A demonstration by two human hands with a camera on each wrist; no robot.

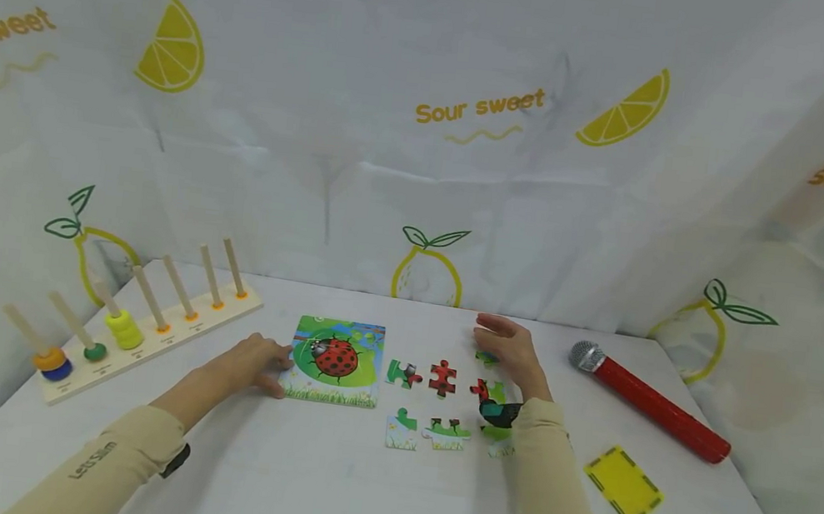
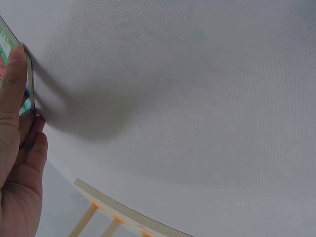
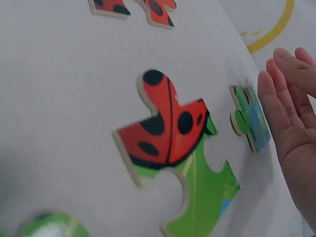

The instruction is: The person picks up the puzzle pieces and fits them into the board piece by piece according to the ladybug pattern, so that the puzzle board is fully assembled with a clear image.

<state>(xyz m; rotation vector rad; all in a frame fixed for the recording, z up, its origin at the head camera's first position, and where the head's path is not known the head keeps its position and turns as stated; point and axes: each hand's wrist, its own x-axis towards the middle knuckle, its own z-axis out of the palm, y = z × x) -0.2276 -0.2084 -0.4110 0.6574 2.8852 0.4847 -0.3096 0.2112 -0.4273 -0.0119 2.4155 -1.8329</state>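
A square ladybug picture board (image 1: 335, 360) lies left of centre on the table. My left hand (image 1: 258, 362) pinches its left edge; in the left wrist view the thumb and fingers lie about the board's corner (image 2: 7, 40). On the right, my right hand (image 1: 511, 351) has extended fingers and grips nothing. Close beside its fingers in the right wrist view is a green and blue puzzle piece (image 3: 254, 121), partly hidden by the hand in the head view. Several loose pieces lie in rows, among them a red one (image 1: 443, 378) and a red and green one (image 3: 170, 129).
A wooden peg stand (image 1: 181, 329) with colored beads fills the left side. To the right lie a red microphone (image 1: 656, 408) and a yellow rectangular plate (image 1: 624, 485). A white curtain (image 1: 300, 170) with lemon prints hangs behind the table.
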